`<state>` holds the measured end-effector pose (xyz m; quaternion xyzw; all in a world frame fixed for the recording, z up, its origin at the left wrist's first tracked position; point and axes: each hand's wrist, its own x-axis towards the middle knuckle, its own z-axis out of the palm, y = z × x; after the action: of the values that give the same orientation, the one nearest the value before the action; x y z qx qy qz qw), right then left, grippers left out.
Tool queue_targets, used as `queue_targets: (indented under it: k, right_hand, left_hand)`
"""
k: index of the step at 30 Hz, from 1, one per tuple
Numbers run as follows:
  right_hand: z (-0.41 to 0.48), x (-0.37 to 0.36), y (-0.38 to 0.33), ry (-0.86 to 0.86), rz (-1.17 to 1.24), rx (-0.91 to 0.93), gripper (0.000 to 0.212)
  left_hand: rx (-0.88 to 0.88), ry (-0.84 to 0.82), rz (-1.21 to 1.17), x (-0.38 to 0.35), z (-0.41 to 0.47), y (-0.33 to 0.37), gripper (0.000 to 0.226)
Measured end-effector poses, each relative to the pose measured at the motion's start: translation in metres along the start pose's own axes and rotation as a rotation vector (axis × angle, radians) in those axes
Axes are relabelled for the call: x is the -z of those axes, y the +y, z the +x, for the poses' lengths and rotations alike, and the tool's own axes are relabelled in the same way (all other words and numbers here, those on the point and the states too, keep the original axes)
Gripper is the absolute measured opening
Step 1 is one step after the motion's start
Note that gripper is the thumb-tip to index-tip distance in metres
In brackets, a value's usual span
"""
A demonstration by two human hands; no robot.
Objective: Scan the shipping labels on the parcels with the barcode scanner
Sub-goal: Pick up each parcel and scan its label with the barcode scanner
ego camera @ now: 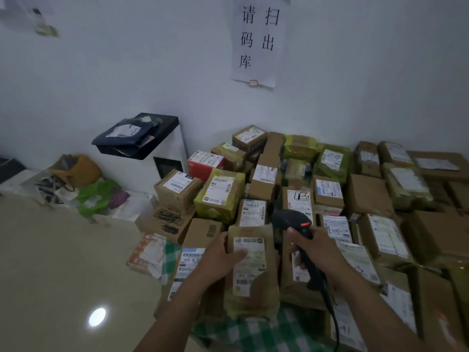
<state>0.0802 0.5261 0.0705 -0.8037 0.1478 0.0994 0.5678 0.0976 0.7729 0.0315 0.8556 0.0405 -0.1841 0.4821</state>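
My left hand (219, 259) grips the left edge of a brown parcel (251, 298), thumb lying across its white shipping label (250, 265). The label faces up. My right hand (313, 252) holds the handle of a black barcode scanner (291, 221) with a red trigger strip. The scanner's head sits just right of and above the parcel's top corner. Its black cable (330, 311) trails down toward the bottom edge. Many more labelled parcels (327, 189) are piled on the floor beyond and to the right.
A white machine with a black top tray (142, 138) stands against the wall at left, dark mail bags on it. Bags and clutter (83, 184) lie in the left corner. Green checked fabric (256, 334) lies under the near parcels. Tiled floor (63, 262) spreads at left.
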Motion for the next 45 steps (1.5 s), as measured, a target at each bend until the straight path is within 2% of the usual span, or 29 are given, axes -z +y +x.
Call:
queue_targets:
  k: [3,7,9,12,16,19,21,24,27,33,40,42,45]
  right_hand:
    - [0.017,0.014,-0.014,0.042,0.062,0.013,0.036]
    - [0.044,0.033,-0.031,0.038,0.062,0.044,0.044]
    - [0.062,0.039,-0.037,0.037,0.075,0.051,0.042]
    - [0.088,0.045,-0.040,0.019,0.041,0.058,0.044]
    - [0.113,0.042,-0.033,-0.054,0.048,0.043,0.045]
    - [0.126,0.036,-0.029,-0.094,0.082,0.039,0.041]
    - [0.132,0.035,-0.025,-0.098,0.071,0.036,0.042]
    - [0.138,0.035,-0.019,-0.095,0.099,0.017,0.043]
    - [0.143,0.036,-0.015,-0.070,0.170,-0.012,0.041]
    - [0.144,0.040,-0.011,-0.075,0.241,-0.044,0.040]
    - [0.136,0.045,-0.021,-0.193,0.362,-0.054,0.036]
    - [0.134,0.043,-0.024,-0.198,0.405,-0.060,0.041]
    - [0.128,0.042,-0.027,-0.169,0.345,-0.062,0.045]
  left_hand:
    - [-0.079,0.080,0.070,0.003,0.024,0.017,0.056]
    - [-0.083,0.042,0.249,0.000,0.063,0.038,0.028]
    - [-0.058,-0.001,0.364,-0.002,0.081,0.042,0.036]
    - [-0.004,-0.014,0.379,-0.006,0.101,0.047,0.041]
    - [0.024,0.094,0.456,-0.011,0.122,0.058,0.022]
    - [0.048,0.122,0.521,-0.021,0.133,0.069,0.024]
    - [0.076,0.110,0.581,-0.035,0.139,0.074,0.052]
    - [0.215,0.111,0.695,-0.056,0.143,0.076,0.099]
    - [0.257,0.107,0.743,-0.066,0.148,0.075,0.123]
    - [0.311,0.025,0.597,-0.065,0.153,0.068,0.130]
    - [0.278,0.141,0.431,-0.043,0.141,0.082,0.122]
    - [0.237,0.183,0.328,-0.037,0.134,0.094,0.116]
    - [0.188,0.207,0.210,-0.036,0.123,0.113,0.111]
